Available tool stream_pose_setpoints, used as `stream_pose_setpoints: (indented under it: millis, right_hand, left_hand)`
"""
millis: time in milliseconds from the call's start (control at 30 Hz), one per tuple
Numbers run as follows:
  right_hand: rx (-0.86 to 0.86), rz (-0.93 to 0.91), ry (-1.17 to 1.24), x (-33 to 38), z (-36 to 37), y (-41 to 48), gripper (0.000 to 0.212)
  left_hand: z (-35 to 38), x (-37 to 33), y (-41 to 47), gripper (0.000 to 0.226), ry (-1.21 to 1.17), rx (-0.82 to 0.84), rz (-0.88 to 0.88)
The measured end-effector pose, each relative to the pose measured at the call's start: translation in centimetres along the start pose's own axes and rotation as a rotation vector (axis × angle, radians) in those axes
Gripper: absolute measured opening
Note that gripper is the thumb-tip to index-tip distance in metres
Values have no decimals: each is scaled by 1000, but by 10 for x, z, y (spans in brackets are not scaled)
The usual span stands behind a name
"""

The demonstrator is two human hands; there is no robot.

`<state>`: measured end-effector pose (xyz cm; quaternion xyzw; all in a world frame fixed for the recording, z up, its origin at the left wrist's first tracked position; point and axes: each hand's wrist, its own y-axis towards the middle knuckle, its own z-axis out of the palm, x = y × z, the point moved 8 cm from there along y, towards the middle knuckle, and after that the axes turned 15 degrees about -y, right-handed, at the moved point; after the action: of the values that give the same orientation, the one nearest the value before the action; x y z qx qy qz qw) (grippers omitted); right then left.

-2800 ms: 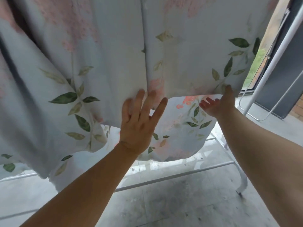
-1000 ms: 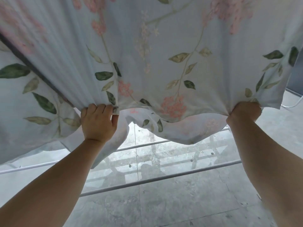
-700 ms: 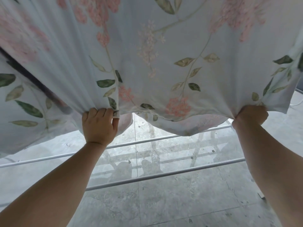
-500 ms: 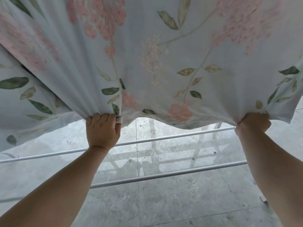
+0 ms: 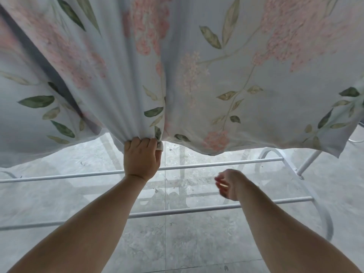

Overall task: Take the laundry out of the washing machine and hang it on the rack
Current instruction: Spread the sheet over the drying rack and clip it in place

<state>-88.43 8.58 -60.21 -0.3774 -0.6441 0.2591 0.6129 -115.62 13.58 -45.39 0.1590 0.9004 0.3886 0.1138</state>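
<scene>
The floral sheet [image 5: 216,85] is hanging down from above, filling the upper view, its lower edge draping above the two white rails of the rack [image 5: 216,164] and the grey floor [image 5: 197,243]. My left hand [image 5: 140,160] is gripping the sheet's bottom hem, fingers clamped on bunched cloth. My right hand [image 5: 228,184] is hovering below the hem, blurred, fingers loosely apart, holding nothing.

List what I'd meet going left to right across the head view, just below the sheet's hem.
Left hand gripping the hem of the floral sheet → right hand, blurred and holding nothing → rack's curved white end frame.
</scene>
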Motion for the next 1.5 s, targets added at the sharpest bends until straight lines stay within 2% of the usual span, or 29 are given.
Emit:
stream_pose_setpoints:
  millis: [67, 167, 333, 400, 467, 500, 567, 633, 700, 733, 800, 867, 900, 967, 1000, 1067, 1100, 1167, 1233, 1300, 1367, 1433, 1500]
  right_hand:
    - [196, -95, -216, 7, 37, -14, 20]
    - [391, -247, -295, 19, 79, -33, 45]
    - [433, -319, -186, 17, 130, -43, 52]
    - [385, -324, -140, 13, 148, -42, 52]
    - [296, -351, -144, 12, 161, -43, 54]
    - [276, -361, -156, 11, 170, -46, 55]
    - [302, -400, -211, 12, 196, -58, 60]
    - [354, -460, -295, 17, 223, -75, 62]
    - [436, -523, -408, 20, 251, -94, 62]
    - [480, -540, -493, 17, 269, -104, 66]
    - [538, -515, -681, 2, 300, -118, 86]
    - [567, -451, -777, -16, 329, -125, 106]
    - [577, -414, -755, -20, 343, -129, 110]
    - [566, -368, -548, -12, 360, -133, 113]
    - [526, -375, -396, 0, 364, -133, 112]
    - [393, -452, -126, 30, 366, -133, 93]
    - [305, -504, -73, 43, 363, -133, 80]
    - [215, -539, -53, 55, 361, -131, 79]
    - [220, -487, 17, 58, 365, -127, 74]
    - [271, -392, 118, 58, 369, -126, 56]
    - [292, -276, 176, 54, 370, -123, 47]
    - [321, -186, 165, 48, 372, -121, 45]
    - [417, -142, 145, 45, 382, -123, 52]
  left_hand:
    - [2, 6, -5, 22, 12, 20, -19]
    - [3, 8, -13, 19, 7, 77, -36]
    - [5, -2, -15, 11, -121, 250, 37]
    - [5, 8, -24, 30, -259, 392, -7]
    - [-7, 26, -41, 53, -524, 430, -200]
    - [-19, 40, -52, 55, -606, 374, -309]
    - [-52, 85, -73, 40, -642, 201, -535]
    - [-74, 146, -95, 30, -760, 74, -912]
    - [-77, 196, -119, 37, -1129, -76, -1312]
    - [-83, 216, -127, 37, -1290, -137, -1423]
    - [-99, 243, -128, 27, -1482, -197, -1463]
    - [-119, 263, -119, 22, -1613, -229, -1410]
    - [-130, 272, -116, 32, -1680, -254, -1386]
    - [-144, 285, -115, 58, -1819, -359, -1364]
    - [-149, 294, -119, 60, -1873, -419, -1357]
    - [-156, 317, -134, 40, -1932, -520, -1352]
    - [-160, 327, -140, 26, -1951, -561, -1340]
    - [-168, 347, -151, 9, -2012, -678, -1302]
    - [-176, 367, -155, 15, -2095, -810, -1250]
    - [-181, 382, -156, 29, -2159, -896, -1225]
    - [-179, 388, -155, 29, -2199, -945, -1257]
    - [-172, 390, -159, 29, -2125, -953, -1376]
    - [-168, 394, -168, 27, -1928, -978, -1507]
